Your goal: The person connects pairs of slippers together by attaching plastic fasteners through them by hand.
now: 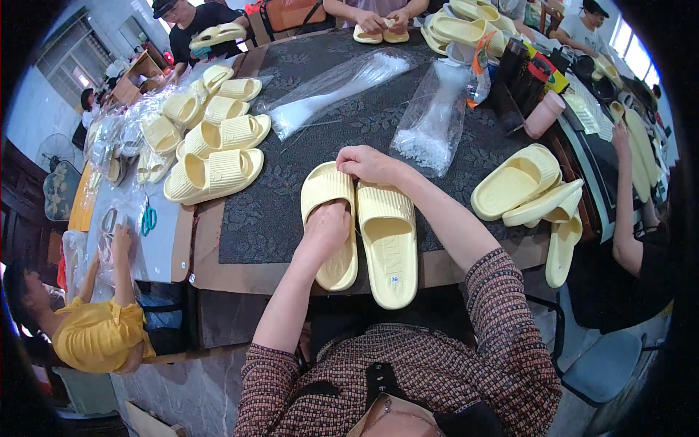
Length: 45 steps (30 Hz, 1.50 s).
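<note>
A pair of pale yellow slippers stands side by side before me, toes pointing away, over the table's near edge. Inside the left slipper [336, 268] is my left hand [329, 226], its fingers reaching under the ribbed strap and mostly hidden. My right hand [370, 164] bends over the toe end of the right slipper [389, 251]. Its closed fingertips touch the inner edge of the left slipper's strap; anything pinched there is too small to make out. A small round sticker marks the right slipper's heel.
Rows of yellow slippers [218, 171] lie at left, more slippers [517, 182] at right. Beyond my hands are clear bags of thin white plastic strands [331, 98]. A pink cup [545, 114] stands at back right. Co-workers sit around the table, one in a yellow top [98, 335].
</note>
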{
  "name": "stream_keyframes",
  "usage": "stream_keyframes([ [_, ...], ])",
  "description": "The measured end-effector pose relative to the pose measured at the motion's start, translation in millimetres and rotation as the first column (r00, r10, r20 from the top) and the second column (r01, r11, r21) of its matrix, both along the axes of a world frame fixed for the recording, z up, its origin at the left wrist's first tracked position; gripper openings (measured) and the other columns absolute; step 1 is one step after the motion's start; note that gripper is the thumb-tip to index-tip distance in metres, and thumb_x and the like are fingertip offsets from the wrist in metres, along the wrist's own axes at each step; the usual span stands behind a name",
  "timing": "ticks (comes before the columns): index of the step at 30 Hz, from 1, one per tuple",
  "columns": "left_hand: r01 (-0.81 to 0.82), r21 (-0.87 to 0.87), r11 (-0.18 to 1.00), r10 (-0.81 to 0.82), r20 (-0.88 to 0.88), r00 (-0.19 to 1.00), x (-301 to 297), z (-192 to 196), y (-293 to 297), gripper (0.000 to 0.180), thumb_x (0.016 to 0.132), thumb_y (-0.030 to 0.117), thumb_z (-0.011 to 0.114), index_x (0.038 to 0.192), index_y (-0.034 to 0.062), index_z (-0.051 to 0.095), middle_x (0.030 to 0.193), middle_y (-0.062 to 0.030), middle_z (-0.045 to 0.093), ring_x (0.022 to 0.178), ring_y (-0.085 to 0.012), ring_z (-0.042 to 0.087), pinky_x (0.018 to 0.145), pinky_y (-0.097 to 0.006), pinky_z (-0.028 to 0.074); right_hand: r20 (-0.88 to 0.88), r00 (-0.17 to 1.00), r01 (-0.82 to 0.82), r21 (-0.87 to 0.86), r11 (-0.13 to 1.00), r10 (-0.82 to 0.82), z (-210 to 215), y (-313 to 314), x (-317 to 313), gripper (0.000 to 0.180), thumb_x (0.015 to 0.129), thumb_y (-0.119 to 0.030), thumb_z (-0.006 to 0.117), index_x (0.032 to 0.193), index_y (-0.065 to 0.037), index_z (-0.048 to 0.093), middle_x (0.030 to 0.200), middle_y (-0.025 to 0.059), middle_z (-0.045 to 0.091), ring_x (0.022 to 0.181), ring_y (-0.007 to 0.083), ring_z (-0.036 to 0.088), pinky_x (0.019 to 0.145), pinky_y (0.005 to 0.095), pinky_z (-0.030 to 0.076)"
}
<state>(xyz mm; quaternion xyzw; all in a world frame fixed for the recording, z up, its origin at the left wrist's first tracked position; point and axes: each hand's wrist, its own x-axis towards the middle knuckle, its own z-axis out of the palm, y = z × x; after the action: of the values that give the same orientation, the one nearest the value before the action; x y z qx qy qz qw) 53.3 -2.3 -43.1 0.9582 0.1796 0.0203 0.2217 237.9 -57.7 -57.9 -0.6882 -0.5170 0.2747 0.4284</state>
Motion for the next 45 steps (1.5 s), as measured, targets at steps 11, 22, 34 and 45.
stream_keyframes([
  [11,-0.041,-0.032,0.999,0.038,-0.084,0.996,10,-6,7,0.031,0.088,0.017,0.041,0.101,-0.0030,0.060,0.101,-0.0280,0.062,0.096,-0.0413,0.059,0.087,-0.049,0.045,0.076,0.997,0.022,0.051,0.998,-0.026,-1,1,-2,0.018,0.088,-0.016,0.054,0.095,-0.001,0.061,0.089,0.0152,0.064,0.086,0.0269,0.061,0.077,0.0360,0.047],
  [22,-0.048,-0.022,0.999,0.048,-0.001,0.999,11,-14,9,0.031,0.087,0.019,0.043,0.101,-0.0026,0.061,0.100,-0.0283,0.062,0.096,-0.0419,0.060,0.086,-0.049,0.046,0.130,0.986,0.081,0.158,0.984,-0.102,-8,-2,-5,0.018,0.087,-0.015,0.051,0.094,-0.001,0.060,0.090,0.0190,0.063,0.087,0.0321,0.062,0.077,0.0380,0.047],
  [34,0.106,0.040,0.994,-0.111,0.165,0.980,-1,-11,8,0.022,0.084,0.010,0.048,0.100,-0.0027,0.056,0.100,-0.0266,0.059,0.090,-0.0431,0.058,0.080,-0.050,0.047,0.141,0.977,0.132,0.174,0.976,-0.157,-9,-6,-3,0.018,0.087,-0.015,0.052,0.095,-0.001,0.060,0.088,0.0200,0.064,0.085,0.0327,0.062,0.077,0.0384,0.047],
  [45,0.144,0.131,0.981,-0.176,0.286,0.942,-8,-12,7,0.019,0.084,0.008,0.049,0.099,-0.0014,0.056,0.098,-0.0236,0.057,0.092,-0.0411,0.055,0.081,-0.048,0.045,0.111,0.981,0.138,0.153,0.978,-0.156,-5,-7,-4,0.019,0.088,-0.016,0.052,0.095,0.000,0.060,0.085,0.0189,0.063,0.082,0.0305,0.062,0.074,0.0377,0.047],
])
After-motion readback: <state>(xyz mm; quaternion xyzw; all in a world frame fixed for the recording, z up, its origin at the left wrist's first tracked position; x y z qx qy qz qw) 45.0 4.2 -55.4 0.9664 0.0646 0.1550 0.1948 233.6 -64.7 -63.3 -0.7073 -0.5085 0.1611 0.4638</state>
